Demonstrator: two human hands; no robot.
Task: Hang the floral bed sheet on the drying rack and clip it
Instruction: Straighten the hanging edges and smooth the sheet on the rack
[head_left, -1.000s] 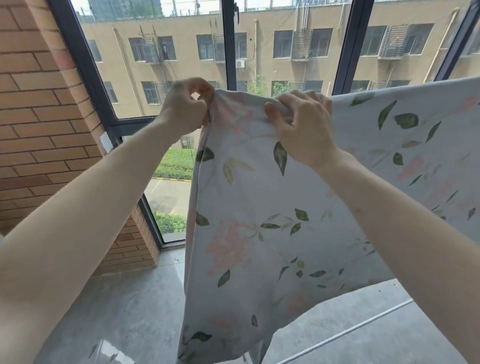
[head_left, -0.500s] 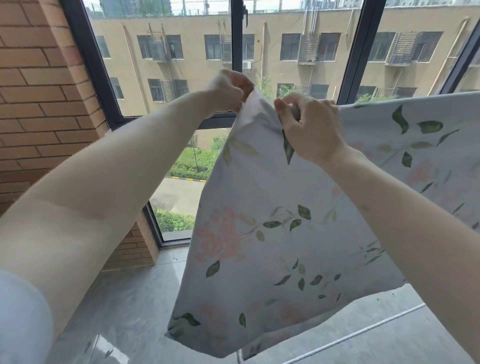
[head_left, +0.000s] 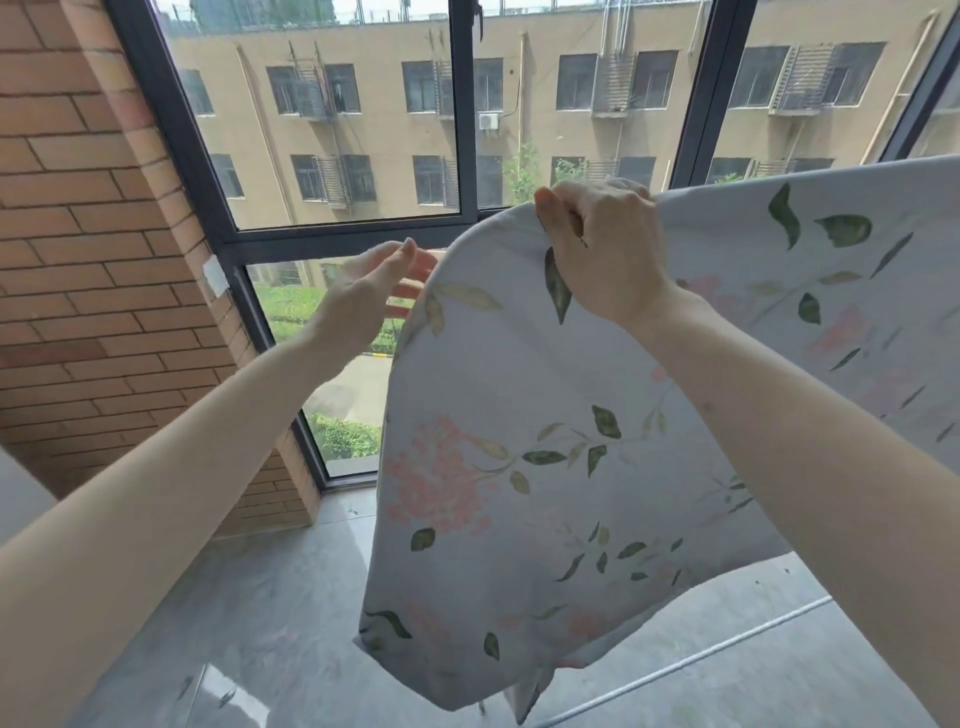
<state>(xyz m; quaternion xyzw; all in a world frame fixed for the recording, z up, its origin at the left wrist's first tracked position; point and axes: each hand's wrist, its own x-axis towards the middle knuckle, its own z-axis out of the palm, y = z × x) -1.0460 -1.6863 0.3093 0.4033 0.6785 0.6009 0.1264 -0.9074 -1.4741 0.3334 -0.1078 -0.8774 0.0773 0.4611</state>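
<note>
The floral bed sheet (head_left: 519, 441) is hiding its rail; right hand (head_left: 602, 249) is gripping its top edge, left hand (head_left: 363, 296) is spreading loose at nine o'clock, touching nothing.

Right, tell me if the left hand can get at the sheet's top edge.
Probably yes: the left hand is open beside the floral bed sheet, nothing between; the right hand grips the edge.

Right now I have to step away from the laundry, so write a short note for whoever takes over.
Left hand: open, fingers straight, beside the sheet's left edge, holding nothing.
Right hand: grips the top edge of the pale floral cotton bed sheet, held up before the dark-framed window.
Done: sheet lifted and spread.
Left: settle it on the rack, then clip it; no clip is in view.
</note>
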